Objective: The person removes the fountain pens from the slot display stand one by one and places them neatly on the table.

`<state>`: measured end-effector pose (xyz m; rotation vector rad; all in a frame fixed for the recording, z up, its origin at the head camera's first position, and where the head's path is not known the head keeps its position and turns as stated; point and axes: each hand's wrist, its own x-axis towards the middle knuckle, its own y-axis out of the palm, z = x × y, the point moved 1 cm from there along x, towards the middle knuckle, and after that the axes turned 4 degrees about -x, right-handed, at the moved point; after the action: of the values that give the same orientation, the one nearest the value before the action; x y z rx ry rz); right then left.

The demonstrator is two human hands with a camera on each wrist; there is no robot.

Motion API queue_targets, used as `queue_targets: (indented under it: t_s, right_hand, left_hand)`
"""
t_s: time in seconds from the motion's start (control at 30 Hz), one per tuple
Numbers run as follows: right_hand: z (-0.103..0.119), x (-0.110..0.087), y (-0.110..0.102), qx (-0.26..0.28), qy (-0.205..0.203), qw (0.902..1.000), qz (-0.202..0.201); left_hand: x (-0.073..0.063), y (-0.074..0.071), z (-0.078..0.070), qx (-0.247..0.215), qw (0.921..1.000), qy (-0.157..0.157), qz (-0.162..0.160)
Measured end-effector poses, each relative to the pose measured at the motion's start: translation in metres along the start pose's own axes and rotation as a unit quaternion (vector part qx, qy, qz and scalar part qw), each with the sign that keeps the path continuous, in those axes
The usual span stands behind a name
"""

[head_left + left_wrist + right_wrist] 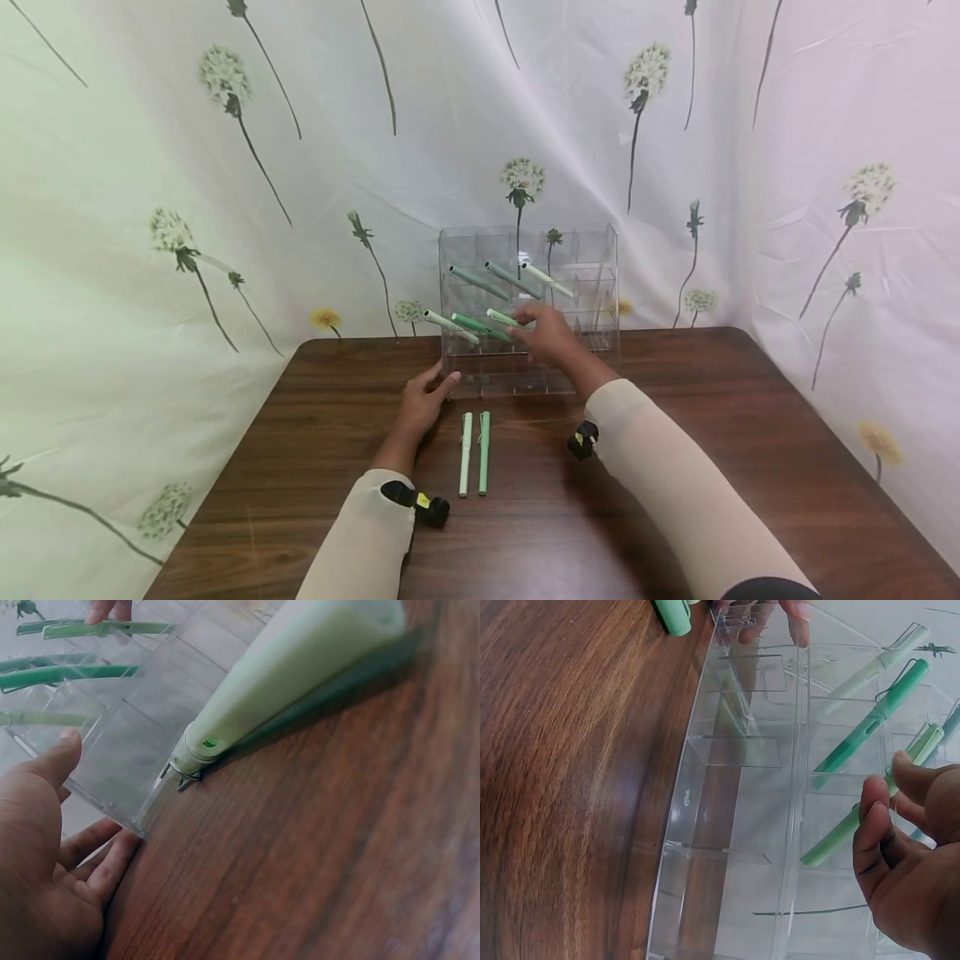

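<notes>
**Left hand point(34, 855) on clear organizer point(124, 769), lower corner**

Thumb at its side edge, fingers against the corner; pale green capped pen point(292, 682) lies on the wood table point(322, 832), clip just beside the organizer's bottom edge; bright green pen point(67, 673) in the organizer; farther from that corner, right hand point(111, 610) fingertips on light green pen point(71, 630).

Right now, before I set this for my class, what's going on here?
A person's right hand pinches a light green pen in a clear organizer, while the left hand touches the organizer's left side. Five other pens lean in its compartments, and two more pens lie side by side on the table in front.
</notes>
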<state>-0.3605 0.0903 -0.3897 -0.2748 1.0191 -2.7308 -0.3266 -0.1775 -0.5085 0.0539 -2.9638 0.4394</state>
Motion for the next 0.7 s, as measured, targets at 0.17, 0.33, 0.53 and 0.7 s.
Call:
queue_targets:
  t_s: [0.17, 0.33, 0.53, 0.7]
  right_hand:
    - [-0.0012, 0.0024, 0.0003, 0.0, -0.008, 1.0, 0.0]
    - [0.0014, 0.003, 0.0013, -0.001, -0.008, 1.0, -0.002]
    - [0.0033, 0.007, 0.0058, -0.021, -0.004, 0.9996, -0.02]
    - [0.0042, 0.0083, 0.0078, -0.028, 0.002, 0.999, -0.035]
  left_hand:
    - [0.0007, 0.0003, -0.001, 0.003, 1.0, -0.003, -0.002]
    - [0.001, -0.0001, -0.0007, 0.003, 1.0, -0.005, -0.002]
    - [0.0003, 0.0002, 0.0012, 0.006, 1.0, -0.003, -0.006]
    - [0.0003, 0.0007, 0.0024, 0.004, 1.0, 0.002, -0.005]
